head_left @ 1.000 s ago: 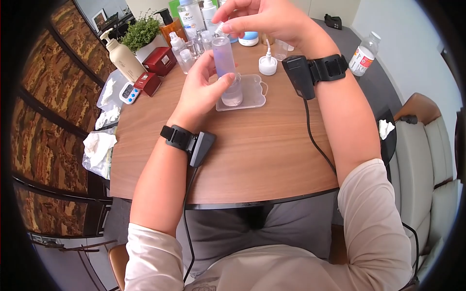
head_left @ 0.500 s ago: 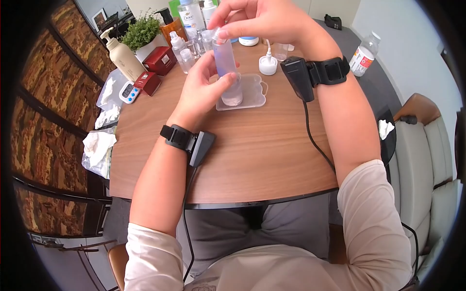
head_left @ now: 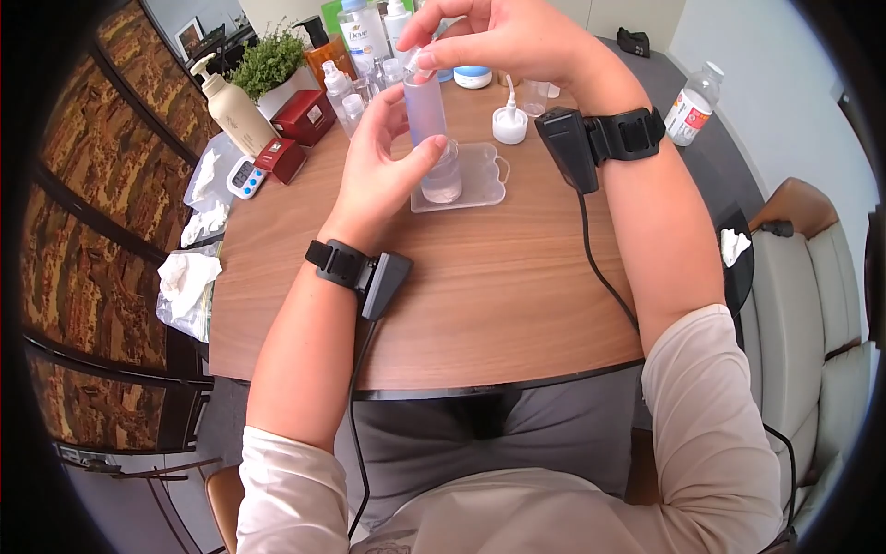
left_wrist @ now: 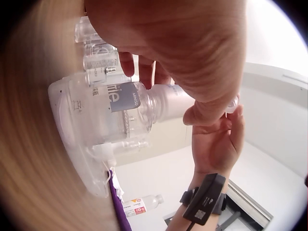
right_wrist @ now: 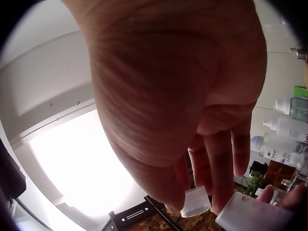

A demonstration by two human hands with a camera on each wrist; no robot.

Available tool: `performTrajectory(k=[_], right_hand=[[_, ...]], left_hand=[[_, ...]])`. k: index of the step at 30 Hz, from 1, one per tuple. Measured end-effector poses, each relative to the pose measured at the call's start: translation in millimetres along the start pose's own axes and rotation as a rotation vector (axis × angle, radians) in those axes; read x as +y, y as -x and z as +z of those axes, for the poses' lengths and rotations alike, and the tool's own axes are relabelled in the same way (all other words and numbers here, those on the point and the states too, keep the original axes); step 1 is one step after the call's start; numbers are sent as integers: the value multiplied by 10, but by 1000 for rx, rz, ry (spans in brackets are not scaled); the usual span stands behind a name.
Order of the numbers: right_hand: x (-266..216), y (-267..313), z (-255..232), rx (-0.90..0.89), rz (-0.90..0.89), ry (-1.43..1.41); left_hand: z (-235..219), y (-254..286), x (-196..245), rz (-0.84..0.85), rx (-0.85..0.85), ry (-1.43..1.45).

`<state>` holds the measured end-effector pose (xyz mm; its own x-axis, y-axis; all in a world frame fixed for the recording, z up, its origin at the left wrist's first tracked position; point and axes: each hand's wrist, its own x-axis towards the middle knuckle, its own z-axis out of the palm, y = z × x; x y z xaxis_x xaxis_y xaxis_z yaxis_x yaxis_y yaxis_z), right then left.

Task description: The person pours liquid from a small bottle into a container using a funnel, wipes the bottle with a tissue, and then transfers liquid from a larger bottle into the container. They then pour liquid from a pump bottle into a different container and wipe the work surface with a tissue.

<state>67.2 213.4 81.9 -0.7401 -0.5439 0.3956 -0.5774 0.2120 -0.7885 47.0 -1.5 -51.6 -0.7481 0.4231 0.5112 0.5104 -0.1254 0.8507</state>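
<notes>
My left hand [head_left: 383, 166] holds an upright frosted cylindrical bottle [head_left: 425, 111], its thumb across the front and fingers behind. Close at the bottle's top, my right hand [head_left: 503, 42] pinches a small translucent cap [right_wrist: 196, 202] between thumb and fingertips. Directly below the frosted bottle, a wider clear bottle [left_wrist: 103, 113] with a grey label stands on a clear tray [head_left: 480, 180]. In the left wrist view the frosted bottle's lower end lines up with the clear bottle's neck. The frosted bottle's end [right_wrist: 245, 214] shows beside the cap in the right wrist view.
A white pump head [head_left: 509, 125] and a clear cup [head_left: 535, 95] stand to the right. Behind are small spray bottles [head_left: 337, 83], a Dove bottle [head_left: 363, 37] and a blue-lidded jar [head_left: 472, 76]. Red boxes [head_left: 305, 115], a timer [head_left: 245, 177] and a beige pump bottle [head_left: 231, 111] line the left.
My right hand has brought the cap down from above onto the frosted bottle's top. My left fingers have shifted slightly left, and their tips no longer show past the bottle's right side.
</notes>
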Motion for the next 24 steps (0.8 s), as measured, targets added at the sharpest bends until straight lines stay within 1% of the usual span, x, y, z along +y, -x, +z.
performTrajectory(k=[2,3,5,6,8,9,10,11,12,13,14,15,17,18,19,20,21,23,24], right_hand=[[17,8,8,-1,14,14],[19,7,1,-7,12,10],[39,-17,-14,-15,6,9],[79,-25,-10,-11,-29,-11],[61,-16,-17,-6,-63,-33],[-13,-3,-33,-18,-16,12],[-51,11,-34,-30,32,56],[-9,7,-25,-29,34,54],[49,-15,-15,-18,-9,24],[85,-31,-17,-7,-54,-5],[77,-31,-20,-7,-54,-5],[71,-25,-25,4,-51,20],[46,-10,-21,17,-46,45],[19,-7,-13,15,-17,50],[10,-3,-1,12,13,54],[23,-3,7,11,14,52],[39,-10,2,5,0,25],[54,-16,-9,-3,-16,2],[61,-10,-4,7,-27,4]], left_hand=[[13,-12,11,56,31,-122],[9,-11,10,55,32,-120],[-15,-22,9,1,10,-86],[-19,-18,7,3,11,-87],[0,16,12,-21,1,168],[13,10,22,-23,-1,168],[23,-2,33,12,5,30],[31,-7,47,47,12,-107],[16,1,41,45,12,-107],[-12,8,32,10,6,-32],[-27,8,23,-24,1,42],[-20,4,10,-24,0,42],[9,3,1,45,12,47],[11,1,13,45,11,47],[5,0,30,23,-11,-21],[4,5,54,1,-32,-89],[3,19,69,1,-31,-89],[4,36,107,-65,-23,214],[8,18,83,-62,-23,215]])
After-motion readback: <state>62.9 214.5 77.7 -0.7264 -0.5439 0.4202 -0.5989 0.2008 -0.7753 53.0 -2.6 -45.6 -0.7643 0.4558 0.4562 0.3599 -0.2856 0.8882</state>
